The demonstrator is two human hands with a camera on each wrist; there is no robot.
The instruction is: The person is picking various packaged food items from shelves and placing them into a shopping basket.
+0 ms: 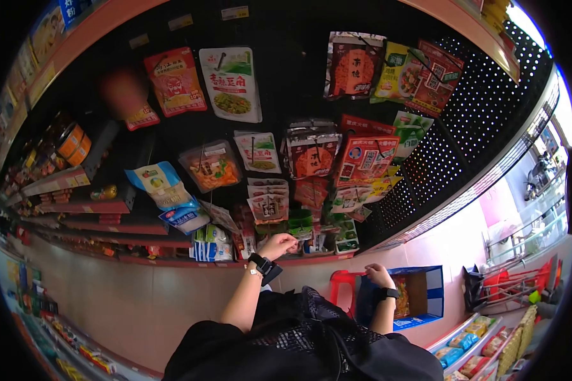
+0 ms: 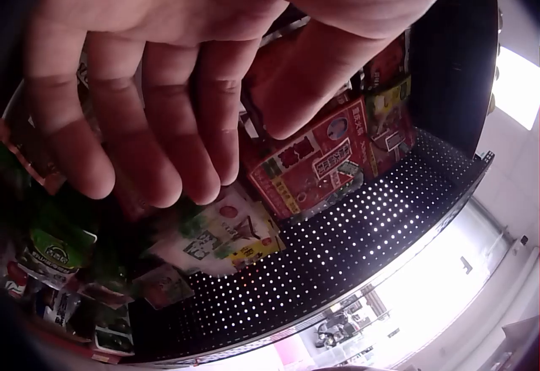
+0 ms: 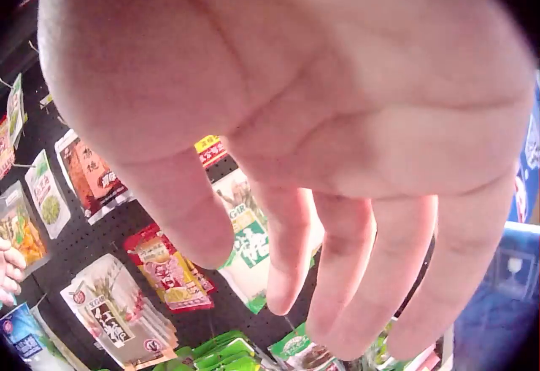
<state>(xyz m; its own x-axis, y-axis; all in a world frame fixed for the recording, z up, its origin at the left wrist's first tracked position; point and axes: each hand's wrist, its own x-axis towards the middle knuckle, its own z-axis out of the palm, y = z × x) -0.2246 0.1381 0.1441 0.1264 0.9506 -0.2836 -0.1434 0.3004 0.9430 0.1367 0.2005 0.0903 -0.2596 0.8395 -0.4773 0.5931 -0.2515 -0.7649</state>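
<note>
My left hand [image 1: 279, 246] reaches toward the lower hanging packets, its fingers loosely bent with nothing between them. In the left wrist view a red packet [image 2: 308, 164] and a white-and-green packet [image 2: 215, 236] hang beyond the fingers [image 2: 160, 156]. My right hand [image 1: 380, 276], relaxed and holding nothing, is over the near edge of a blue box [image 1: 433, 293]. Packets with a red and yellow look [image 1: 401, 298] lie inside the box. Beyond the right fingers [image 3: 342, 270], the right wrist view shows a white-and-green packet [image 3: 246, 249] and a row of white packets [image 3: 118, 312].
A black perforated panel [image 1: 470, 108] bears many hooked packets, among them a large white bag [image 1: 232, 86]. Below runs a shelf edge [image 1: 327, 257]. A red plastic stool [image 1: 340, 289] stands beside the box. Low racks with bags [image 1: 467, 340] are at the right.
</note>
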